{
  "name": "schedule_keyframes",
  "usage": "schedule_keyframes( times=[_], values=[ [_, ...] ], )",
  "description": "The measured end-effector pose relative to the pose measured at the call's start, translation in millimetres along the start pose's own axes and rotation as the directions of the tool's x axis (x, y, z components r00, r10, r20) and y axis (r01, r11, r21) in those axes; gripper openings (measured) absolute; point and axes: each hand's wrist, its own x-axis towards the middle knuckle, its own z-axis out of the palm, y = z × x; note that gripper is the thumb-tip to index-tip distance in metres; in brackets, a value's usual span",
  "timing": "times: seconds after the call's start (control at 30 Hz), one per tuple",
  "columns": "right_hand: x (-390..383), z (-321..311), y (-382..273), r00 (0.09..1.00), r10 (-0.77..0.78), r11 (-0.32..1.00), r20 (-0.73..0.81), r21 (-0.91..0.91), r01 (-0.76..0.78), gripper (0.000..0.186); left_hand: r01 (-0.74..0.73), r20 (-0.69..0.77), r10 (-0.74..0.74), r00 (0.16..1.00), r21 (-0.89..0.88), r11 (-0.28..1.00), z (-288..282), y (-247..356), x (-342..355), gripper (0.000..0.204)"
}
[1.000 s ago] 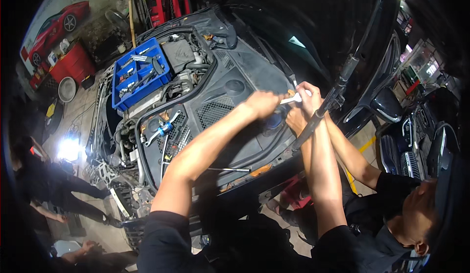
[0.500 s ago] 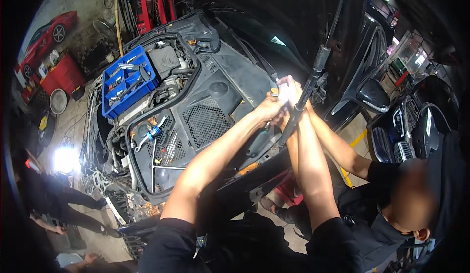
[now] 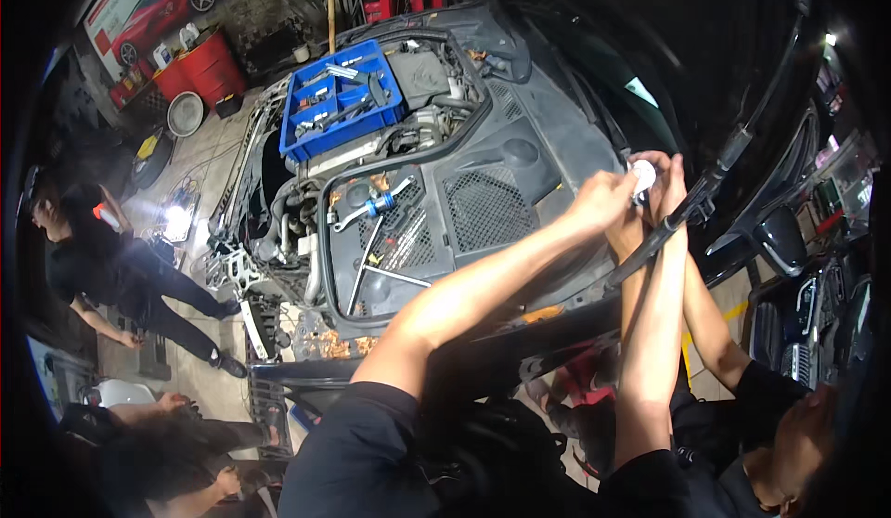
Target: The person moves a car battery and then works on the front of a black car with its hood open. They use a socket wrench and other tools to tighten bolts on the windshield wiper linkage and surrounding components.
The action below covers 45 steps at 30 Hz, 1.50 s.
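Close together by the base of the windscreen are my two hands. My left hand [image 3: 601, 200] is closed, its thumb and fingertips against a white round object [image 3: 643, 176]. The fingers of my right hand [image 3: 670, 187] bend around the far side of the same object. Its exact kind is not clear. Crossing in front of my right wrist is a black strut [image 3: 670, 225]. A co-worker's forearm [image 3: 713, 328] reaches up from the lower right toward the same spot; that hand is mostly hidden behind mine.
A blue divided tool tray [image 3: 394, 110] rests over the engine bay. Metal wrenches with a blue part [image 3: 374, 205] and a long-handled bar [image 3: 366, 263] lie on the black cowl panel [image 3: 548, 161]. Other people [image 3: 93, 258] are at the left, near a bright lamp [image 3: 176, 213].
The view has swung left, so the car and tray sit further right. My hands stay together by the windscreen; the white object now shows as a clear round face. A dark tool handle below them no longer shows.
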Motion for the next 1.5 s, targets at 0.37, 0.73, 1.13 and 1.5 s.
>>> schedule_keyframes(
  times=[0.37,0.73,1.13,1.5],
  values=[
    [-87.8,15.1,-12.4,0.747,-0.213,0.954,-0.630,-0.299,0.019,0.029,0.231,-0.242,0.011,0.970,0.937,0.261,-167.3,-37.1,-101.2,0.052],
    [-69.4,-33.3,9.3,0.945,-0.031,0.917,-0.327,-0.384,-0.103,0.017,0.020,-0.041,0.274,0.961,0.997,0.078,-184.2,-91.1,-112.3,0.034],
    [-19.6,-24.5,-6.1,0.994,-0.083,-0.195,0.067,-0.979,0.050,0.033,0.039,-0.091,0.262,0.961,0.980,0.196,-183.2,-90.4,-105.4,0.042],
    [-20.3,-25.4,-22.6,0.997,-0.037,-0.232,0.071,-0.971,0.060,0.034,0.155,-0.216,0.164,0.962,0.934,0.320,-160.0,-93.5,-99.3,0.039]
  ],
)
